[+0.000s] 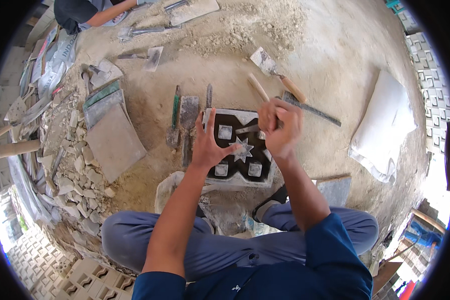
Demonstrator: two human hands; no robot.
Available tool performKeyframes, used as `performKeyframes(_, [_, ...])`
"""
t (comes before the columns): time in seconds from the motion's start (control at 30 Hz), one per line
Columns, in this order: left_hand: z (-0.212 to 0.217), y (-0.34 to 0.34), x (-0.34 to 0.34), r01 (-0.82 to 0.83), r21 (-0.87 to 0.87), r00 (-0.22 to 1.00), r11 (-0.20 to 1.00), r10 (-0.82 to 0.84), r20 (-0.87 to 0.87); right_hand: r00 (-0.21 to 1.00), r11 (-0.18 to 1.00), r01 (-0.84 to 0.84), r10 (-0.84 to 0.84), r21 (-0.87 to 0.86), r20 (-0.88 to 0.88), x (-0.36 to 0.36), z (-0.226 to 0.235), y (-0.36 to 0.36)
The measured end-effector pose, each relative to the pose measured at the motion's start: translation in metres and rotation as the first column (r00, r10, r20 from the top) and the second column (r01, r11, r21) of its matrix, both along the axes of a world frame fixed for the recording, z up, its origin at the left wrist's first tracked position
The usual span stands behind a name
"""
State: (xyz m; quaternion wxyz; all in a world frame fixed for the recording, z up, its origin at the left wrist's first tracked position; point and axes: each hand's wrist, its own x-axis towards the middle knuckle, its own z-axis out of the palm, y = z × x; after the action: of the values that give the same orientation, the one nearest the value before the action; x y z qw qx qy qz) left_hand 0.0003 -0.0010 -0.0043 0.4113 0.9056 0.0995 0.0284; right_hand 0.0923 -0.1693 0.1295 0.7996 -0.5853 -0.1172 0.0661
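Observation:
In front of my crossed legs lies a square mould point(263, 181) with a pale rim, dark recesses, a raised eight-pointed star point(241, 150) and raised square blocks. My left hand point(208, 145) rests on its left side, fingers spread, the thumb reaching to the star. My right hand point(282, 125) is closed in a fist over the mould's upper right. From the fist a narrow metal blade point(248, 129) points left over the dark recess; its handle is hidden in the fingers. A pale wooden handle point(257, 86) shows just beyond the fist; whether it joins the blade, I cannot tell.
Flat metal tools point(189, 111) and a green-edged bar point(175, 107) lie left of the mould. A wooden-handled trowel point(292, 89) lies beyond it. Stacked flat sheets point(116, 140) and rubble point(80, 185) are left, a white sack point(383, 127) right. Another person's arm point(107, 15) shows at upper left.

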Motion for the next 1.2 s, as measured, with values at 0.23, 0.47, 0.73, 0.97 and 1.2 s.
performKeyframes(0.23, [-0.004,-0.001,0.006,0.012,0.040,1.000,0.999,-0.012,0.018,0.999,0.994,-0.026,0.031,-0.106,0.043,0.005,-0.019,-0.003])
performKeyframes(0.47, [0.000,-0.004,0.001,0.016,0.051,1.000,0.999,-0.016,0.009,0.980,0.969,0.199,-0.195,0.145,-0.040,-0.010,0.001,-0.019])
performKeyframes(0.73, [0.002,-0.005,0.004,0.017,0.015,1.000,1.000,-0.017,0.011,0.986,0.985,-0.168,0.168,-0.039,-0.002,-0.014,-0.003,-0.032])
performKeyframes(0.97, [0.002,-0.004,0.002,0.022,0.034,1.000,0.999,-0.022,0.011,0.970,0.976,0.200,-0.210,0.091,0.123,-0.037,0.023,-0.009])
performKeyframes(1.2, [0.002,-0.007,0.003,0.026,0.005,0.998,1.000,-0.026,-0.050,0.872,0.909,0.385,-0.415,0.160,0.257,-0.066,0.041,-0.002])
